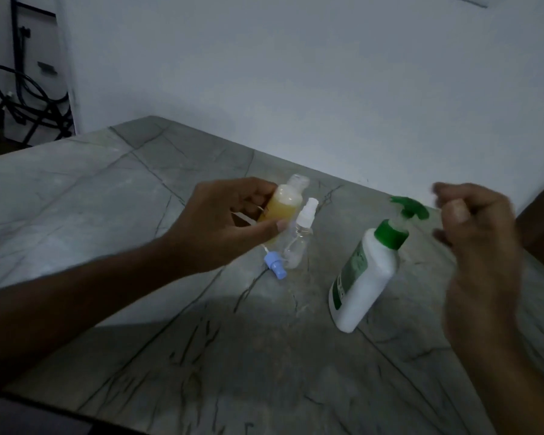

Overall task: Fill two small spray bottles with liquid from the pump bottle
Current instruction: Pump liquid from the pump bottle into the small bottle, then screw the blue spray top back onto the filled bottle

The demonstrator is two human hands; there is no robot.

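The one head-worn camera is looking forward and down across the grey stone table (113, 221) (close above it, at arm's reach), facing the white wall (296, 73) behind its far edge.

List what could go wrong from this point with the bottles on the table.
1. The small bottle of yellow liquid, gripped tilted in the left hand, has no sprayer on it and may spill.
2. The empty clear spray bottle stands right beside that hand; a nudge could topple it.
3. The blue sprayer head lies loose on the table and could roll away.
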